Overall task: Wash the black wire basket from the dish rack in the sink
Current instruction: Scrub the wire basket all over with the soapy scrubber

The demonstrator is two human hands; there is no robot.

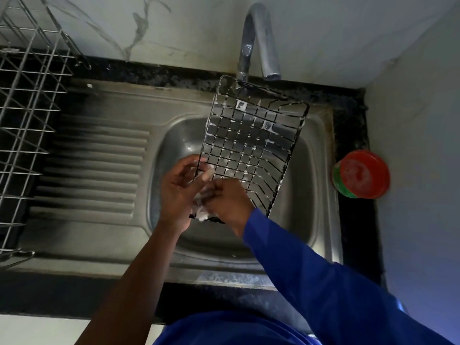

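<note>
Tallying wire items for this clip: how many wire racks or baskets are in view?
2. The black wire basket is held tilted over the sink; the silver dish rack stands on the drainboard at left, partly cut off by the frame.

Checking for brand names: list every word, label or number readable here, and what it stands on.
No text can be read.
The red tub beside the sink has a green band, but any print there is too blurred.
The black wire basket, tap and dish rack show no lettering.
</note>
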